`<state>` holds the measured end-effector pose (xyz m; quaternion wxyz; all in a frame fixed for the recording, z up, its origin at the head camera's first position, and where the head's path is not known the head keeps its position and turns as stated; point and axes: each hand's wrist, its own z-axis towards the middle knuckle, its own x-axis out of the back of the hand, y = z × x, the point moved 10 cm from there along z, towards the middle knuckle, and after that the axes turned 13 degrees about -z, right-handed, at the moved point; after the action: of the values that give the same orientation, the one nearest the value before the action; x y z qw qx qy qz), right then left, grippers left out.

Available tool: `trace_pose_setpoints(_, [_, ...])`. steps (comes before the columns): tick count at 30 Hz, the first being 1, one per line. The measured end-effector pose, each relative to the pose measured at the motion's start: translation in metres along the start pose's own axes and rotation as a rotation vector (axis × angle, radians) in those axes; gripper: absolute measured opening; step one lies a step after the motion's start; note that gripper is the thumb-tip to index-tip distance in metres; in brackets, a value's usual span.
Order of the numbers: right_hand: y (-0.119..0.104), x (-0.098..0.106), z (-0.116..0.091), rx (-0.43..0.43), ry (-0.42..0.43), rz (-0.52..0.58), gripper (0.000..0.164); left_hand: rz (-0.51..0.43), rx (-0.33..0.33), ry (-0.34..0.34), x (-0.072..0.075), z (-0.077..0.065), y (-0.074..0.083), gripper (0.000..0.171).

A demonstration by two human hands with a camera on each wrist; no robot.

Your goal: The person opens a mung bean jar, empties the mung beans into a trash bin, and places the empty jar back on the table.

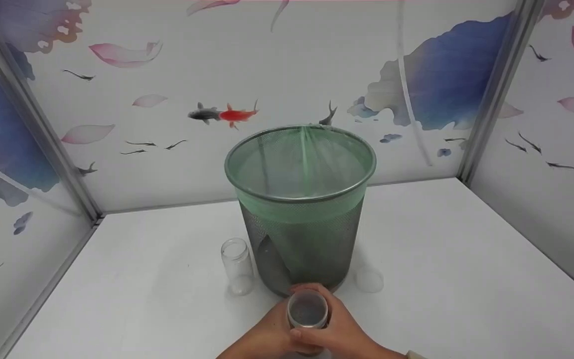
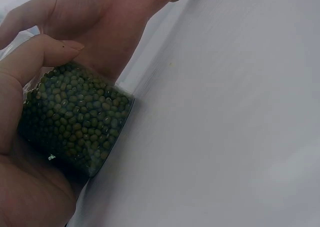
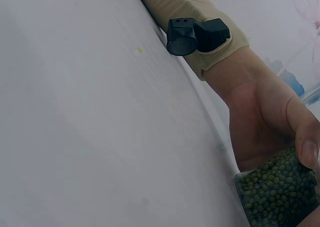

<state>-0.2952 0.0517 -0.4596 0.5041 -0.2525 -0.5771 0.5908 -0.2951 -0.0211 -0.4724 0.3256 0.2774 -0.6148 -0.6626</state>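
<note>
Both hands grip one clear jar [image 1: 307,310] in front of the bin, its round top facing up. Small green beans [image 2: 75,119] fill the lower part of the jar in the wrist views; they look like mung beans. My left hand [image 1: 272,326] wraps the jar from the left side. From the right, my right hand [image 1: 342,326] curls around it, thumb across the near side. In both wrist views the jar's base stands on or very close to the white table. Whether a lid covers its top, I cannot tell.
A wire mesh bin [image 1: 317,254] with a green liner bag [image 1: 287,209] stands behind the hands. An empty clear jar [image 1: 236,264] stands left of it, and a translucent round lid [image 1: 369,279] lies to its right. Printed panels [image 1: 297,65] enclose the white table [image 1: 441,259].
</note>
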Motion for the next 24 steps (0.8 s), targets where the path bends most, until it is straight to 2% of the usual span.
trace_pose_setpoints(7, [-0.0014, -0.0002, 0.0002, 0.028, 0.004, -0.028, 0.06, 0.024, -0.058, 0.005, -0.0011, -0.001, 0.0061, 0.062])
trace_pose_setpoints(16, [-0.0029, 0.0011, -0.0006, 0.055, 0.028, -0.01, 0.067, 0.005, 0.001, 0.011, 0.0006, -0.002, 0.0006, 0.064])
trace_pose_setpoints(24, [0.0003, 0.0014, -0.0009, 0.02, 0.035, 0.038, 0.063, -0.016, -0.001, -0.003, 0.0007, -0.0008, -0.0012, 0.066])
